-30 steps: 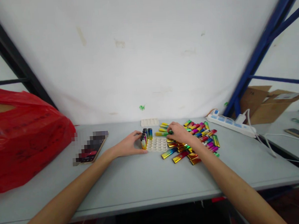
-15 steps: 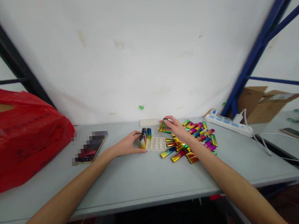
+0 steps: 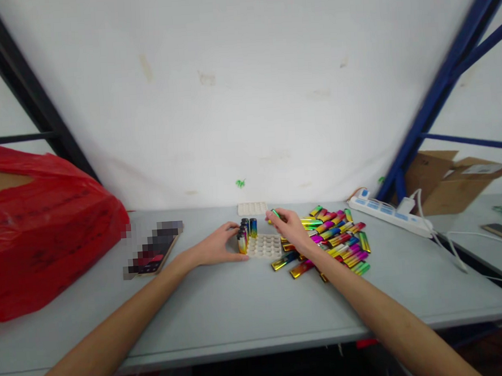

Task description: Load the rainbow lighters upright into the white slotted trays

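A white tray point(image 3: 265, 246) with round holes lies on the table, several shiny two-tone lighters point(image 3: 242, 241) upright along its left side and one blue-yellow lighter point(image 3: 253, 227) at its back. My left hand point(image 3: 219, 245) is at the tray's left edge, thumb and fingers apart around the standing lighters. Above the tray's back right corner, my right hand point(image 3: 288, 225) pinches a green lighter point(image 3: 275, 213) between thumb and fingers. Under and beside my right wrist lies a loose pile of colourful metallic lighters point(image 3: 343, 239).
A second white tray point(image 3: 252, 208) lies by the wall. At the left are a phone point(image 3: 155, 253) and a red plastic bag point(image 3: 45, 229). A power strip point(image 3: 389, 216) with cables and a cardboard box point(image 3: 459, 189) are at the right.
My right hand has moved slightly down and turned, holding the green lighter near the tray. My left hand stays beside the tray. The view has shifted a little.
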### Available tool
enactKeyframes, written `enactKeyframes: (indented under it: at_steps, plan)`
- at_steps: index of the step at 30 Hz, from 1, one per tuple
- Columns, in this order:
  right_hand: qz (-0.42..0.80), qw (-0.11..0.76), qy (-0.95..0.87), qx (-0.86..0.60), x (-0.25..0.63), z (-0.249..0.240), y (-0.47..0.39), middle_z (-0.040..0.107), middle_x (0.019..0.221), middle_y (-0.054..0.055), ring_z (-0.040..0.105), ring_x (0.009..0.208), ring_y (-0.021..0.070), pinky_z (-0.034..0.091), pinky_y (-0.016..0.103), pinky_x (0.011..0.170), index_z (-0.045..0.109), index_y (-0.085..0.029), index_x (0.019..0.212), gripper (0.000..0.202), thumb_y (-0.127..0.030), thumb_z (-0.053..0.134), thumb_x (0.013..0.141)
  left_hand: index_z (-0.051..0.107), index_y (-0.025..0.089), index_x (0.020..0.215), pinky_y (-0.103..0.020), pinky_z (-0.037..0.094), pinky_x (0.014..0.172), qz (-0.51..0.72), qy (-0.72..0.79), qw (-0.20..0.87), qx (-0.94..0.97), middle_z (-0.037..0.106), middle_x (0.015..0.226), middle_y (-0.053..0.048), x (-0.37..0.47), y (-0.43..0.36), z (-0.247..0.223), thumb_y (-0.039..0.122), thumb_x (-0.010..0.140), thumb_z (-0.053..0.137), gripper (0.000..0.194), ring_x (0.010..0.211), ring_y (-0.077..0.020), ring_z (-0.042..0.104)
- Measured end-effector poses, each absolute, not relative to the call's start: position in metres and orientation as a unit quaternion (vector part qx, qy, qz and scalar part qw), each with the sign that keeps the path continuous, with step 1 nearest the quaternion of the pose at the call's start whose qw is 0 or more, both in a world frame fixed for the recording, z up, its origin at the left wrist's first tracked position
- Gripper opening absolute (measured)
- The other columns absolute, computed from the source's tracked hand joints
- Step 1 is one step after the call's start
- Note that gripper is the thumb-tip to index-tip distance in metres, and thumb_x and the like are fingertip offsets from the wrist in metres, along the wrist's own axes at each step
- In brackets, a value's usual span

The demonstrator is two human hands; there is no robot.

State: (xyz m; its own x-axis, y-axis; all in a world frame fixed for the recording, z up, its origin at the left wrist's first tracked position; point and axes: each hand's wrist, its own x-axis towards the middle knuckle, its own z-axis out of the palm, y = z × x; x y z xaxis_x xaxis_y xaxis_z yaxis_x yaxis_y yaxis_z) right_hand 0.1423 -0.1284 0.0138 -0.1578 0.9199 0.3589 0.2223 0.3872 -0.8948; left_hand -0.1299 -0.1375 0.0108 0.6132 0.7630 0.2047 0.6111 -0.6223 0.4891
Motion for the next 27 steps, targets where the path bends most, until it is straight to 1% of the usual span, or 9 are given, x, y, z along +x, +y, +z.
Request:
enactKeyframes:
  at_steps: [2, 4, 7, 10, 13, 16, 19, 22, 27]
  plan:
    - [0.291, 0.481, -0.698, -0.444, 0.141, 0.014, -0.130, 0.047, 0.060, -0.003, 0.042, 0.059, 0.0134, 0.030, 0.027, 0.055, 0.064, -0.020, 0.068, 0.053, -0.067, 0.059, 0.091, 0.067, 0.021, 0.138, -0.049, 0.045, 0.121, 0.199, 0.393, 0.188, 0.878, 0.062, 0.143, -0.014, -0.130, -0.137, 0.011, 0.067, 0.077, 0.085, 0.079, 0.135, -0.0374, 0.060]
    - [0.244, 0.471, -0.714, -0.457, 0.139, 0.015, -0.133, 0.043, 0.057, -0.003, 0.041, 0.060, 0.0135, 0.028, 0.028, 0.057, 0.056, -0.021, 0.061, 0.050, -0.061, 0.058, 0.091, 0.066, 0.020, 0.139, -0.049, 0.045, 0.121, 0.192, 0.395, 0.188, 0.878, 0.061, 0.144, -0.015, -0.130, -0.137, 0.011, 0.067, 0.077, 0.085, 0.079, 0.136, -0.0378, 0.059]
    - [0.199, 0.469, -0.723, -0.467, 0.136, 0.016, -0.136, 0.034, 0.057, -0.004, 0.037, 0.059, 0.0127, 0.026, 0.028, 0.059, 0.045, -0.022, 0.057, 0.043, -0.050, 0.057, 0.088, 0.067, 0.019, 0.138, -0.050, 0.044, 0.122, 0.187, 0.396, 0.187, 0.879, 0.060, 0.146, -0.016, -0.130, -0.136, 0.011, 0.067, 0.078, 0.084, 0.078, 0.137, -0.0385, 0.058]
    - [0.177, 0.475, -0.721, -0.472, 0.134, 0.015, -0.137, 0.033, 0.058, -0.005, 0.037, 0.059, 0.0124, 0.025, 0.028, 0.059, 0.040, -0.023, 0.059, 0.039, -0.044, 0.056, 0.087, 0.067, 0.020, 0.136, -0.051, 0.045, 0.122, 0.192, 0.398, 0.186, 0.878, 0.061, 0.145, -0.015, -0.130, -0.137, 0.011, 0.067, 0.076, 0.085, 0.078, 0.136, -0.0390, 0.058]
    - [0.160, 0.469, -0.733, -0.466, 0.133, 0.015, -0.138, 0.036, 0.058, -0.005, 0.038, 0.060, 0.0129, 0.026, 0.028, 0.060, 0.040, -0.023, 0.061, 0.044, -0.049, 0.056, 0.092, 0.067, 0.020, 0.136, -0.052, 0.045, 0.122, 0.192, 0.403, 0.188, 0.875, 0.060, 0.146, -0.016, -0.129, -0.137, 0.011, 0.068, 0.076, 0.085, 0.080, 0.137, -0.0391, 0.058]
    - [0.158, 0.442, -0.766, -0.440, 0.133, 0.015, -0.139, 0.047, 0.063, -0.004, 0.045, 0.064, 0.0146, 0.033, 0.027, 0.062, 0.048, -0.023, 0.068, 0.045, -0.054, 0.054, 0.100, 0.067, 0.020, 0.137, -0.051, 0.045, 0.122, 0.185, 0.403, 0.186, 0.877, 0.060, 0.145, -0.015, -0.129, -0.137, 0.011, 0.069, 0.076, 0.084, 0.080, 0.137, -0.0384, 0.057]
    - [0.134, 0.406, -0.814, -0.394, 0.134, 0.016, -0.142, 0.061, 0.078, 0.001, 0.057, 0.077, 0.0180, 0.043, 0.028, 0.074, 0.057, -0.022, 0.081, 0.037, -0.047, 0.048, 0.108, 0.066, 0.020, 0.137, -0.049, 0.044, 0.122, 0.179, 0.403, 0.182, 0.879, 0.060, 0.146, -0.015, -0.129, -0.136, 0.011, 0.070, 0.078, 0.082, 0.080, 0.137, -0.0377, 0.057]
    - [0.068, 0.364, -0.853, -0.367, 0.134, 0.016, -0.144, 0.066, 0.091, 0.007, 0.061, 0.089, 0.0205, 0.046, 0.030, 0.083, 0.061, -0.021, 0.087, 0.037, -0.045, 0.046, 0.111, 0.066, 0.020, 0.137, -0.049, 0.044, 0.123, 0.180, 0.405, 0.182, 0.878, 0.060, 0.146, -0.015, -0.130, -0.136, 0.010, 0.070, 0.077, 0.083, 0.079, 0.137, -0.0376, 0.057]
    - [0.055, 0.330, -0.848, -0.411, 0.132, 0.013, -0.143, 0.065, 0.075, 0.002, 0.059, 0.070, 0.0180, 0.040, 0.028, 0.069, 0.063, -0.022, 0.085, 0.040, -0.049, 0.050, 0.111, 0.068, 0.020, 0.136, -0.050, 0.045, 0.122, 0.188, 0.399, 0.187, 0.877, 0.061, 0.145, -0.015, -0.130, -0.136, 0.009, 0.069, 0.076, 0.084, 0.079, 0.136, -0.0385, 0.058]
